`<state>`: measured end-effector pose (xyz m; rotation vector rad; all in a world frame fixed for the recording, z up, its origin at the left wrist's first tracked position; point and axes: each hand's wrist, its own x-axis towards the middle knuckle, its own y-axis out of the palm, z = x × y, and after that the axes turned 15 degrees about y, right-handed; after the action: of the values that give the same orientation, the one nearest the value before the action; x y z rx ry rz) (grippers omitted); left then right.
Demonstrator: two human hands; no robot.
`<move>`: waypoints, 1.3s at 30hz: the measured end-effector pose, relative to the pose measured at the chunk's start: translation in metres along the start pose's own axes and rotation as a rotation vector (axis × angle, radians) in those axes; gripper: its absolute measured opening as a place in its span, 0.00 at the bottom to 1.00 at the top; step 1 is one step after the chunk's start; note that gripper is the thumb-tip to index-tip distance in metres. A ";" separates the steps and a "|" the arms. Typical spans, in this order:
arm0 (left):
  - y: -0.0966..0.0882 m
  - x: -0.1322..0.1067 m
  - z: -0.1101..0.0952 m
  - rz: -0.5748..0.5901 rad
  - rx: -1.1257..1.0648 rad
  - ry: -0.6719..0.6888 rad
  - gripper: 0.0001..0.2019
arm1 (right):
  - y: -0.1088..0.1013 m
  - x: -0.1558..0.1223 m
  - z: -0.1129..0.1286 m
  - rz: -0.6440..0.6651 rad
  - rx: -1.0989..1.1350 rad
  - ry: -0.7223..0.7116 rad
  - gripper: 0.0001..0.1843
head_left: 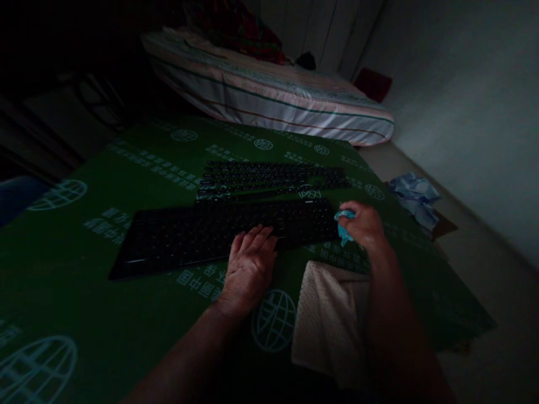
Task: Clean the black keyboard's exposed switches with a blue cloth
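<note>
A black keyboard base point(181, 235) lies at a slant on the green printed table covering, and no keycaps are apparent on it in the dim light. My left hand point(252, 261) rests on its near edge, fingers stretched out flat. At the keyboard's right end, my right hand point(362, 221) is closed around a crumpled blue cloth point(345, 227), part of which hangs below the fingers. Behind the base, rows of loose black keycaps point(261, 175) are laid out in keyboard order. A beige towel point(326, 320) lies folded nearer me, partly under my right forearm.
The green covering point(138, 320) bears white globes and lettering. Beyond its far edge stands a bed point(269, 98) with a striped sheet. On the floor to the right lie a crumpled pale plastic bag point(415, 196) and a brown cardboard piece point(444, 224). A wall runs along the right.
</note>
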<state>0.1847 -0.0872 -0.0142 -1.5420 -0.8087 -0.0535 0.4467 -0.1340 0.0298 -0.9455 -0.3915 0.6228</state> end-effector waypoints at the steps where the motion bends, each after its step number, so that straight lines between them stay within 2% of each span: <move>1: 0.000 0.000 0.000 0.002 0.001 -0.002 0.13 | -0.002 0.001 -0.002 0.001 -0.028 0.004 0.14; 5: 0.001 -0.001 0.000 -0.002 0.006 0.001 0.13 | -0.005 0.000 -0.003 0.065 -0.171 0.003 0.09; 9: 0.002 -0.001 0.001 -0.001 0.018 0.020 0.13 | 0.000 -0.003 0.000 0.137 -0.240 -0.056 0.10; 17: -0.002 0.001 -0.002 0.010 0.020 0.016 0.13 | 0.007 -0.001 0.000 0.051 -0.201 -0.097 0.10; 23: -0.002 0.002 -0.002 0.018 0.023 0.017 0.13 | 0.006 -0.001 -0.002 0.121 -0.229 -0.099 0.09; 28: -0.001 0.001 -0.002 0.009 0.033 0.015 0.12 | 0.009 0.001 0.000 0.042 -0.244 -0.103 0.10; 30: 0.000 0.000 -0.001 0.004 0.033 0.010 0.12 | 0.006 0.000 0.000 0.081 -0.261 -0.106 0.11; 35: 0.001 0.000 -0.001 0.006 0.018 0.005 0.13 | -0.006 -0.007 0.000 0.273 -0.306 -0.075 0.11; 37: 0.001 0.000 0.000 0.004 0.020 0.004 0.13 | -0.009 -0.008 0.001 0.284 -0.322 -0.072 0.11; 39: 0.000 0.000 0.000 0.001 0.023 0.010 0.13 | -0.008 -0.008 0.002 0.223 -0.331 -0.074 0.11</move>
<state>0.1850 -0.0873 -0.0144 -1.5192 -0.7976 -0.0505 0.4423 -0.1412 0.0377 -1.2962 -0.4676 0.8134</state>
